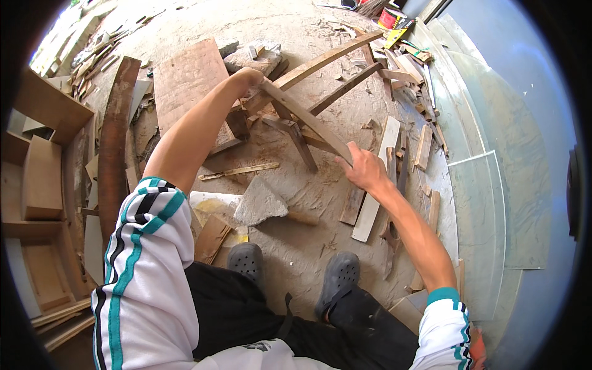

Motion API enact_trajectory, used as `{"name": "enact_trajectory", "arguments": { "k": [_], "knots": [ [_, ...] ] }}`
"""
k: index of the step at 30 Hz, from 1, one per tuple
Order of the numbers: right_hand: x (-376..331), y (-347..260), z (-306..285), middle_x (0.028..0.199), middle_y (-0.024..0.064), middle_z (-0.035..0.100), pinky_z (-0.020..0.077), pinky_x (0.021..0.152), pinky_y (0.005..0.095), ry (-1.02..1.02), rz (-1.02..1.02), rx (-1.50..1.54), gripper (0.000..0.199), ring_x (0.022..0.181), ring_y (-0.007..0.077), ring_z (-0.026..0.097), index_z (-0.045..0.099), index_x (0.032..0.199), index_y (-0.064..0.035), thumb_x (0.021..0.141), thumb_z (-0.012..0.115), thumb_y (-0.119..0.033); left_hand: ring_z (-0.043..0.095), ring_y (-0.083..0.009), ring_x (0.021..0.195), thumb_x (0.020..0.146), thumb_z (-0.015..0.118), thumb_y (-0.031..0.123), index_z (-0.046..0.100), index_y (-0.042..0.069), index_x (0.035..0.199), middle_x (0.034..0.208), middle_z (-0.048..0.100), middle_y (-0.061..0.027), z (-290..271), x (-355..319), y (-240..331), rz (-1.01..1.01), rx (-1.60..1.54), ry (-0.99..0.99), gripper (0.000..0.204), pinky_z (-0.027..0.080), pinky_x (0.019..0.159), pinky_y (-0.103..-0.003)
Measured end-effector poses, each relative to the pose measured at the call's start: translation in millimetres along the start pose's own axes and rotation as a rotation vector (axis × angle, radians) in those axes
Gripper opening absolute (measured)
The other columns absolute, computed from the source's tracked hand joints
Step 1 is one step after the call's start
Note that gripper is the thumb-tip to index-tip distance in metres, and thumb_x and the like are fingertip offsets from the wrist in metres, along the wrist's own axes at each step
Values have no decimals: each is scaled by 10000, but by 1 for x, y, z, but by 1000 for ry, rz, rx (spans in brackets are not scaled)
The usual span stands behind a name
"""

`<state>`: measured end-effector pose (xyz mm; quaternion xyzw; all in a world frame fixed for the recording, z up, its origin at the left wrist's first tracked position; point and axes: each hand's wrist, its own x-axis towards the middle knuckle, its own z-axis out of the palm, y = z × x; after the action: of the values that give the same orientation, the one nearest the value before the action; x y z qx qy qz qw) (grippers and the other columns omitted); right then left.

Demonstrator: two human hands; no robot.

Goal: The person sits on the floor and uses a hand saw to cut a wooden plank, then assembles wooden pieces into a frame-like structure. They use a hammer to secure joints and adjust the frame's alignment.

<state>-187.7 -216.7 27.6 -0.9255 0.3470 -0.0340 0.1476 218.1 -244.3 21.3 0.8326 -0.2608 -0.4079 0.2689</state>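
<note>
A long narrow wooden strip (305, 117) runs diagonally between my two hands. My left hand (248, 79) is closed around its far end, above a pile of crossed wooden pieces. My right hand (364, 168) grips its near end, fingers wrapped on the wood. Under the strip lie a long curved wooden piece (320, 61) and a dark slat (342, 89). My two feet in dark grey clogs (338, 277) stand on the dusty concrete floor below.
A flat brown board (185, 80) lies at the left of the pile. A grey chunk of concrete (259, 202) rests near my feet. Wood offcuts (425, 145) scatter to the right. Glass sheets (487, 216) lean along the right side. Wooden boxes (40, 179) stand left.
</note>
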Motion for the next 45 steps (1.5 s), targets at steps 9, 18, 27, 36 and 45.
{"name": "enact_trajectory", "arguments": {
  "k": [9,18,27,36,45],
  "knots": [
    [-14,0,4,1024,228,669,589,712,496,121,-46,-55,606,811,416,712,553,1377,-35,940,628,-448,639,-198,811,861,695,155,691,-71,1042,1003,670,-160,-10,-36,10,206,351,9,289,509,588,-359],
    [-13,-11,3,1076,206,620,586,714,510,54,-37,-54,696,810,412,709,466,1470,-71,935,626,-487,693,-287,892,826,742,144,642,-93,1084,1022,660,-176,-11,-52,7,187,315,-28,364,618,705,-388],
    [-19,-24,-3,1129,243,584,597,688,504,81,-93,-100,651,788,422,706,468,1451,-37,945,623,-418,702,-288,918,804,742,124,664,-114,1027,1027,672,-190,-10,-57,5,187,350,-9,335,622,701,-391],
    [-27,-34,-2,1151,235,537,550,849,498,98,-80,153,593,968,442,651,505,1327,2,847,760,-235,752,-261,770,819,637,120,715,-80,861,815,725,-192,-24,8,-23,396,860,-77,219,599,624,-367],
    [-47,-18,-11,1129,244,593,485,944,461,-83,105,341,826,1066,381,617,292,1389,-80,788,816,-296,751,-291,772,802,618,138,733,-73,858,843,729,-235,4,-17,-11,396,857,65,247,590,682,-373]
  ]
}}
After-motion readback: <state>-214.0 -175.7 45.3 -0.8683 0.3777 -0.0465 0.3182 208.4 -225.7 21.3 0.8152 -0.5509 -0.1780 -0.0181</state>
